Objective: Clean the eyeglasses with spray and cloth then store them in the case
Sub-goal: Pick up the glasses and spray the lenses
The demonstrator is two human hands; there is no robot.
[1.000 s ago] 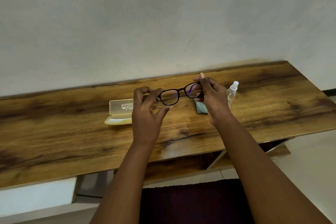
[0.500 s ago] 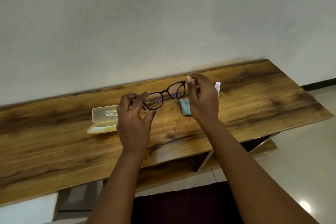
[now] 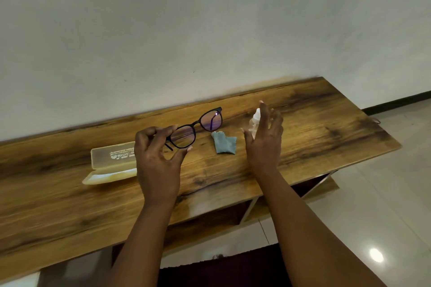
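My eyeglasses [image 3: 197, 128] are light and thin and could break, so I pinch them only by the frame at one end with my left hand [image 3: 158, 161], up above the wooden table [image 3: 326, 128]. My right hand [image 3: 264, 140] is spread wide and empty, right by the little spray bottle [image 3: 254, 121]. The soft blue cloth [image 3: 224, 144] lies between my hands, and the open case [image 3: 112, 163] waits on my left.
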